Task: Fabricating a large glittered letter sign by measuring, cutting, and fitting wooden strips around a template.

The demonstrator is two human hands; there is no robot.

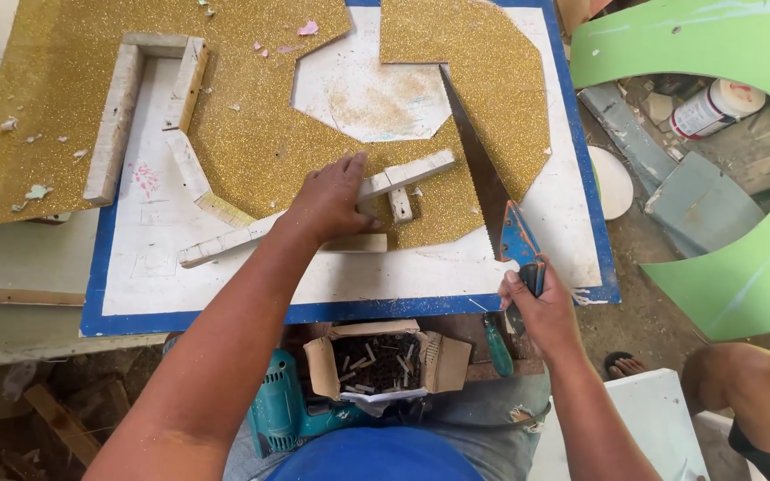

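The left hand (336,198) presses flat, fingers spread, on a long pale wooden strip (314,216) that lies slantwise across a white board with a blue border (349,283), while the right hand (536,307) is clenched around the blue handle of a handsaw (483,174). The saw's blade runs up and away from the handle, its teeth facing the left hand, and lies over a sheet of gold glitter material (269,147) just beside the strip's far end. A short wooden offcut (400,204) sits against the strip near the fingertips, and another piece (356,242) lies under the heel of the palm. More pale strips (118,120) form an angular outline on the glitter sheet at the upper left, and an octagonal opening in the sheet shows the white board beneath. The board rests on a low, worn work surface. In the person's lap, near the board's front edge, stand an open cardboard box of small dark nails (376,361), a teal power tool (282,410) and a green-handled tool (496,343). To the right, a large green curved panel (741,160) arches over a dirt floor with grey scraps and a white can with a red label (713,107). A second person's bare knee (733,383) and sandalled toes (624,365) show at the lower right
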